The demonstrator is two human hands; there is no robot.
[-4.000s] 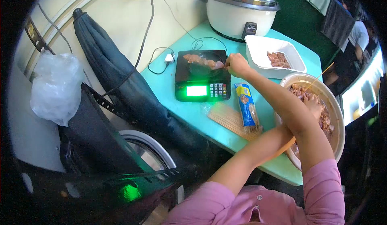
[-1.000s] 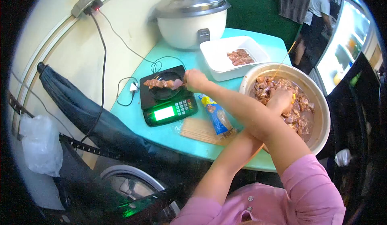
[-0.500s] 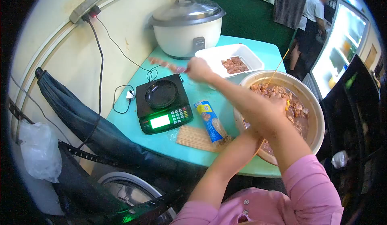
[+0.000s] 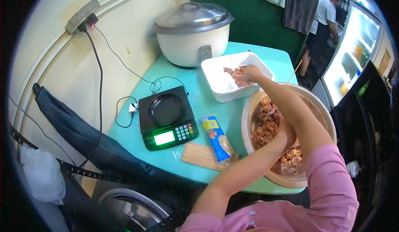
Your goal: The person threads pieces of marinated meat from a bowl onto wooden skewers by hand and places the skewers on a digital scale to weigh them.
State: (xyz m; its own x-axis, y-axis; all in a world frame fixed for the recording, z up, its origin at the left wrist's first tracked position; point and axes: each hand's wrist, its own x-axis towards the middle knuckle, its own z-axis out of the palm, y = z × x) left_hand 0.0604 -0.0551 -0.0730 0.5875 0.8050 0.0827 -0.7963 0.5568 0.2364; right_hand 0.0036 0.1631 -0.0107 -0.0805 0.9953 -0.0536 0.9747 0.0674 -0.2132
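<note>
My right hand (image 4: 252,73) is closed at the white tray (image 4: 216,86), gripping a meat skewer whose meat end lies over the raw meat (image 4: 240,77) inside. That forearm crosses above my left arm. My left hand (image 4: 286,129) reaches into the large round tub (image 4: 247,124) among marinated meat pieces (image 4: 266,119); its fingers are hidden by the meat and my right forearm. A bare bamboo stick (image 4: 295,71) rises at the tub's far side, its lower end out of sight.
Left on the turquoise table (image 4: 199,165) stands a lit digital scale (image 4: 168,117) with a black dish. Beside it lie loose bamboo sticks (image 4: 201,155) and a blue packet (image 4: 218,138). A large rice cooker (image 4: 191,36) stands behind. Another person (image 4: 324,19) is by the fridge.
My right hand has swung from above the scale to the tray, carrying the meat skewer with it. My left hand remains in the tub, a little lower in view.
</note>
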